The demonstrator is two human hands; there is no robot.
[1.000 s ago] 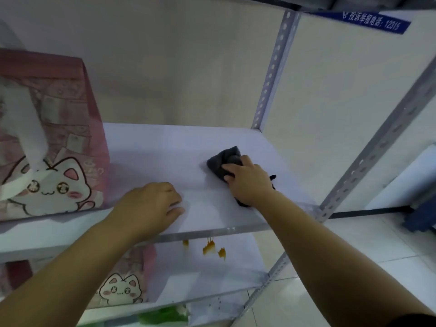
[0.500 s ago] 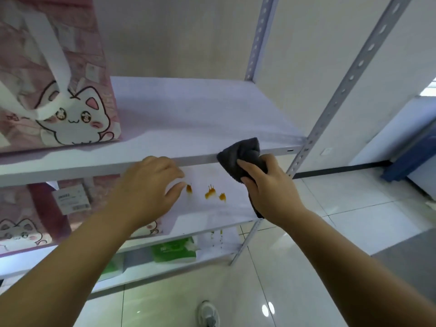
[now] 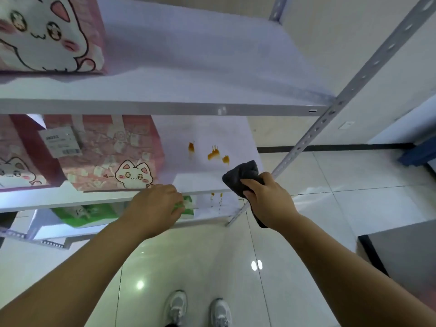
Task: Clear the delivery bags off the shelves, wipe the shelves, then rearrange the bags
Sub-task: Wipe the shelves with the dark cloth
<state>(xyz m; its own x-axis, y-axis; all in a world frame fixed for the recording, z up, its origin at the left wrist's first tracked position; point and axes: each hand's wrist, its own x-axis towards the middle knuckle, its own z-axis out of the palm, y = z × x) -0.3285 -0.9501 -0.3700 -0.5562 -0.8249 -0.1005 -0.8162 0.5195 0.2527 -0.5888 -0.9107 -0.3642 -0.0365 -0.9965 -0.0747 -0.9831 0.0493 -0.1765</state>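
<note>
Both arms (image 3: 264,199) outstretched, fingers (image 3: 247,185) curled.

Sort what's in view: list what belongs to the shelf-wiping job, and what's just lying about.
Job:
- dark cloth in right hand
- orange stains
- middle shelf
- pink cat bags
- left hand

Lying about:
- green packet
- blue object

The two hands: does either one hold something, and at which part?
The right hand grips the dark cloth bunched at its middle; the left hand holds nothing.

Glossy white tiled floor (image 3: 354,180) mirroring ceiling lights; plain cream wall (image 3: 330,31) behind, black skirting strip (image 3: 330,147) along its base.
</note>
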